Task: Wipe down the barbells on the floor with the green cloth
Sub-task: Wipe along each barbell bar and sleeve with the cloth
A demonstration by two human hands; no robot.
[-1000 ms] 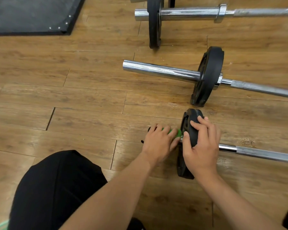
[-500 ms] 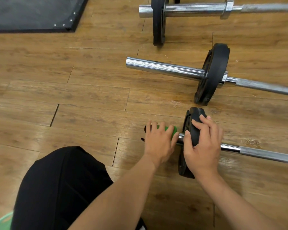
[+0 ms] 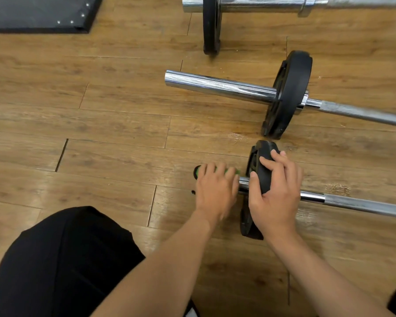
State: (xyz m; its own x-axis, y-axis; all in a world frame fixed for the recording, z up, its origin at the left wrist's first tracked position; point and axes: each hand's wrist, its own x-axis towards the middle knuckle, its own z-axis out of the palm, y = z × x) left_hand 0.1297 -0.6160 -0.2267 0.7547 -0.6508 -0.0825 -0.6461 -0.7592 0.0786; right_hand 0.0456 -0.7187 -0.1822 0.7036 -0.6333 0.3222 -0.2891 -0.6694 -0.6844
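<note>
Far barbell (image 3: 261,4): cut off by the top edge.
Middle barbell (image 3: 220,86): well beyond the hands, in plain view.
Near barbell (image 3: 357,204): sleeve mostly hidden under both hands.
Plate (image 3: 263,147): right hand (image 3: 274,197) grips its rim, as before.
Green cloth (image 3: 232,172): on the near barbell's sleeve end, mostly covered by the clasping left hand (image 3: 215,191), which has barely shifted.

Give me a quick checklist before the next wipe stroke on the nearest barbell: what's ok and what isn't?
1. Green cloth held under the left hand on the bar's end: ok.
2. Right hand grips the plate to steady the bar: ok.
3. Plate standing on edge on the floor: ok.
4. Bare sleeve showing between the hands, within reach: ok.
5. Shaft beyond the plate already wiped: cannot tell.
</note>
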